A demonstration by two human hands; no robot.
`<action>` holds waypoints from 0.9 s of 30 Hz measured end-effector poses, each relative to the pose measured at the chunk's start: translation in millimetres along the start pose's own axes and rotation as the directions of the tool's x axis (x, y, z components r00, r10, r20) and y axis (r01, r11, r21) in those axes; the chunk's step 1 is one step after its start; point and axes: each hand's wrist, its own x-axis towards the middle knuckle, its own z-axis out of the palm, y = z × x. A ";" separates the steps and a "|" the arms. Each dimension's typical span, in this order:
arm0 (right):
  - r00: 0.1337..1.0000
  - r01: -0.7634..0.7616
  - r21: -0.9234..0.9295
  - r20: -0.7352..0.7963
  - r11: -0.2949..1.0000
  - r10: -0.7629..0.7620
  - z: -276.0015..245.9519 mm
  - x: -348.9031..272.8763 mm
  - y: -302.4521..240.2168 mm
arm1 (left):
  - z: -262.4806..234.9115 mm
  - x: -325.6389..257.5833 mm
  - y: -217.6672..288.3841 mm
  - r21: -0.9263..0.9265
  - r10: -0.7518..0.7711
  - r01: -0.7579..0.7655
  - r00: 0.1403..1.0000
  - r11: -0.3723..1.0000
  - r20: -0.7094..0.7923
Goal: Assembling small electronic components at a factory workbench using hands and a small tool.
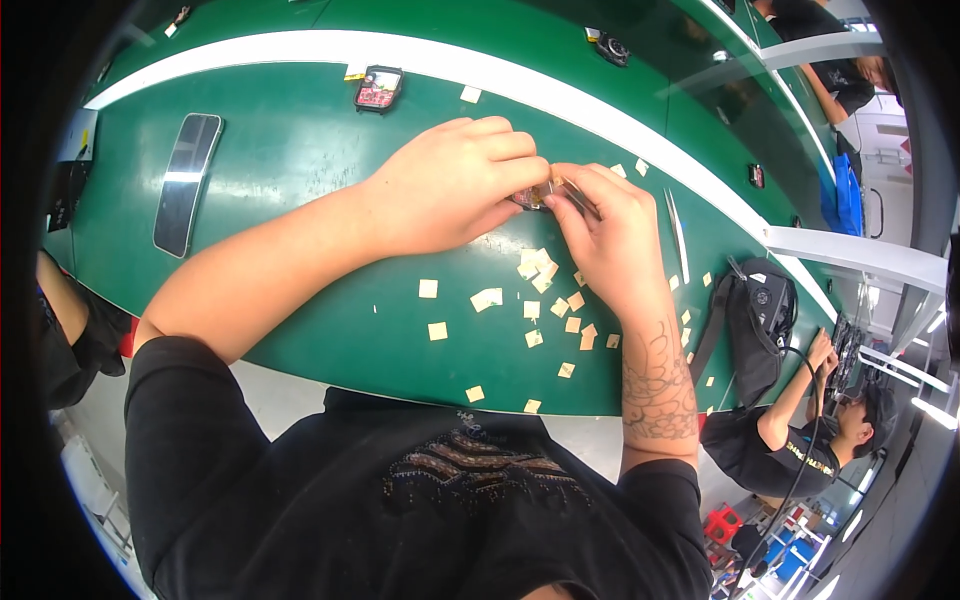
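Observation:
My left hand (pixel 465 185) is closed on a small dark device (pixel 527 200), with its fingers bent over the top and hiding most of it. My right hand (pixel 608 215) meets it from the other side, thumb and fingers pinched together. Between those fingers runs a slim metallic strip (pixel 582 198), perhaps a tool; its tip and exact kind are hidden. Both hands are just above the green table (pixel 330 290). Below them lie several small cream paper squares (pixel 538 268), some overlapping. A similar small device (pixel 378 88), its board exposed, rests beyond my left hand.
A smartphone (pixel 187 185) lies at left. Tweezers (pixel 678 235) and a black bag (pixel 758 325) are to the right. A white strip (pixel 420 55) crosses the table's far side, with another dark device (pixel 612 47) beyond it. A co-worker (pixel 800 440) sits at right.

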 end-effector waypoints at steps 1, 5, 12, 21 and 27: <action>1.000 0.001 0.000 0.002 1.000 -0.001 0.6 -0.5 1.0 | -0.3 0.0 0.0 -0.013 -0.009 0.009 1.000 1.000 0.004; 0.999 -0.007 0.050 -0.038 0.999 0.009 2.0 -1.3 6.1 | -2.2 2.9 0.9 -0.048 -0.033 0.034 0.999 0.998 0.014; 0.990 -0.136 0.091 -0.005 0.986 0.137 2.8 -1.0 8.4 | -3.2 1.2 1.9 -0.069 -0.068 0.067 0.998 0.995 -0.005; 0.991 -0.132 -0.049 -0.026 0.990 0.131 2.4 1.5 -9.0 | -0.4 1.9 4.7 -0.095 -0.077 0.075 0.997 0.993 -0.021; 0.989 -0.150 -0.074 -0.007 0.986 0.150 -0.3 8.4 -17.6 | -0.1 0.4 7.4 -0.135 -0.129 0.125 0.991 0.983 -0.028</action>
